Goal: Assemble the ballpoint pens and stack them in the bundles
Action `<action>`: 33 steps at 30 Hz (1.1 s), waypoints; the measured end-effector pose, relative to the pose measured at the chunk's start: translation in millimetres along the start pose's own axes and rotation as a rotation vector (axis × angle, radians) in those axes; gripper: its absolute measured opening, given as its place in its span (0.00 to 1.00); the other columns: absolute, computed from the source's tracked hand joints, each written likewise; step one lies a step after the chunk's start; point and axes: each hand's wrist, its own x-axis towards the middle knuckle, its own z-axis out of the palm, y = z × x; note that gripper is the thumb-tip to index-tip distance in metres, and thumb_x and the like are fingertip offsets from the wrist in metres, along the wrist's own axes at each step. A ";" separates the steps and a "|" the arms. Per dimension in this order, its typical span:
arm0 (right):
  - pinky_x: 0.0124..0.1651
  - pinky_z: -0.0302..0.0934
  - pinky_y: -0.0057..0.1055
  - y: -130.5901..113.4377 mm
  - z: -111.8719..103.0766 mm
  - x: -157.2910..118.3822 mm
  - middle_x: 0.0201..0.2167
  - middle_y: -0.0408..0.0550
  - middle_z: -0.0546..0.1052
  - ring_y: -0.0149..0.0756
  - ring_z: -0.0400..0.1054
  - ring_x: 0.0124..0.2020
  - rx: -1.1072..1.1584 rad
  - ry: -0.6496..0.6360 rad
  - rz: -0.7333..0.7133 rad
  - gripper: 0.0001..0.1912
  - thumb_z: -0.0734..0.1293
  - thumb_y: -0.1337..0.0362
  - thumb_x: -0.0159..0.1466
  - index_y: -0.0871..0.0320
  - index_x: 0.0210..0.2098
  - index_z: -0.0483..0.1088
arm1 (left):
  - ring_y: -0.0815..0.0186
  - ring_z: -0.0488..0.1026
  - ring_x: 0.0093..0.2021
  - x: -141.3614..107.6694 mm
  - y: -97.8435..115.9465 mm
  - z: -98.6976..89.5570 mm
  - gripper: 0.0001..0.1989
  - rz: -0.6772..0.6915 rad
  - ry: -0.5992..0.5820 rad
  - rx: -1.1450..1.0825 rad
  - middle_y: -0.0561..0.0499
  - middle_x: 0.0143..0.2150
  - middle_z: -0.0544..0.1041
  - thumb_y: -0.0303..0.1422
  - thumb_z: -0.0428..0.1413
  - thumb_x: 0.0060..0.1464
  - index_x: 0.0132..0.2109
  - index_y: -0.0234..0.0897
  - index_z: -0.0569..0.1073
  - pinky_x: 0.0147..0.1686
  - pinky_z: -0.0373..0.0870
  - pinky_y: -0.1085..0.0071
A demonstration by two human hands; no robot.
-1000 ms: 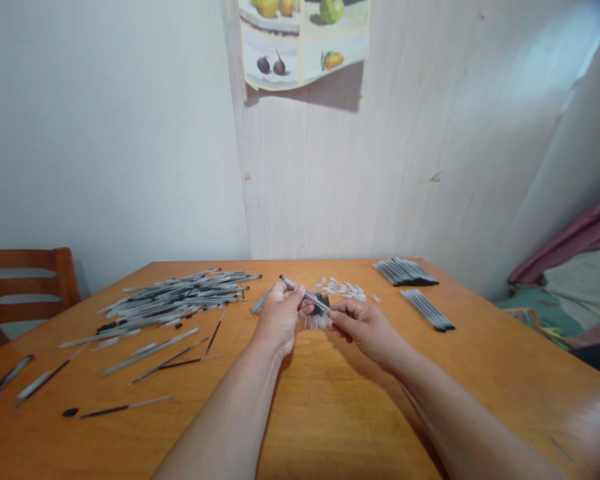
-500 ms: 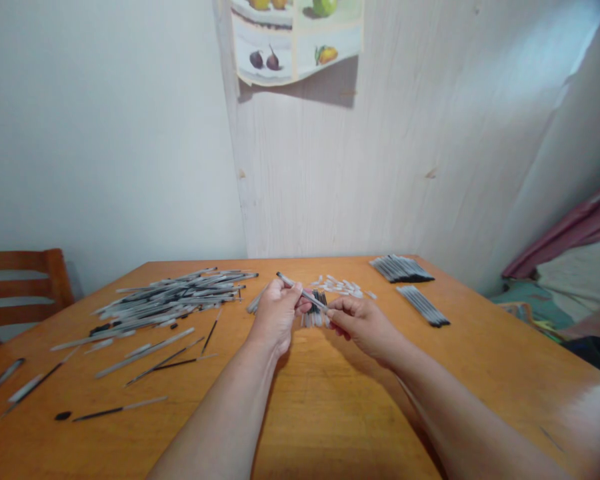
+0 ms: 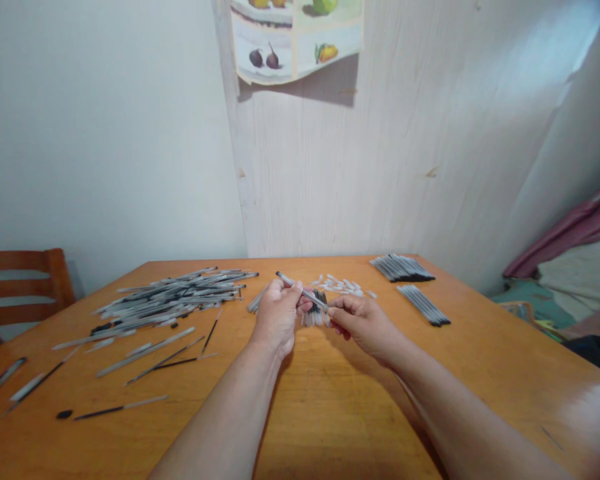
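A clear pen (image 3: 308, 294) with a black end slants across the middle, held between my two hands above the table. My left hand (image 3: 276, 315) is closed round its barrel, with the black end sticking out past the thumb. At the other end, the thumb and fingers of my right hand (image 3: 357, 319) pinch the tip. Exactly what sits at that tip is too small to make out. Under and behind the hands lies a row of black refills with pale ends (image 3: 312, 319), partly covered. Small whitish caps (image 3: 344, 287) are scattered just beyond.
A large heap of pen parts (image 3: 175, 297) spreads over the left of the wooden table (image 3: 330, 427). Loose refills (image 3: 120, 407) and a black cap (image 3: 64, 415) lie nearer. Two groups of pens, one larger (image 3: 401, 268) and one smaller (image 3: 424, 307), lie at right. A chair (image 3: 25, 287) stands left.
Both hands keep almost the same place and grip on the pen. The right fingers have shifted very slightly at its tip.
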 end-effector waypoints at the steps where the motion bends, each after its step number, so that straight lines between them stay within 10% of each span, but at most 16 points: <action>1: 0.25 0.53 0.26 0.1 -0.2 0.0 0.21 0.40 0.68 0.27 0.58 0.21 -0.005 0.003 -0.003 0.11 0.63 0.58 0.62 0.58 0.27 0.67 | 0.73 0.75 0.28 -0.4 -0.1 0.5 0.08 0.002 0.004 -0.005 0.47 0.34 0.78 0.31 0.58 0.56 0.38 0.36 0.65 0.30 0.73 0.78; 33: 0.24 0.56 0.25 -0.8 11.9 3.4 0.22 0.41 0.70 0.26 0.62 0.21 0.187 0.025 0.092 0.15 0.66 0.52 0.60 0.58 0.30 0.68 | 0.70 0.75 0.30 -4.2 -11.4 8.9 0.13 0.013 -0.012 -0.011 0.50 0.33 0.78 0.38 0.60 0.53 0.41 0.36 0.68 0.32 0.70 0.75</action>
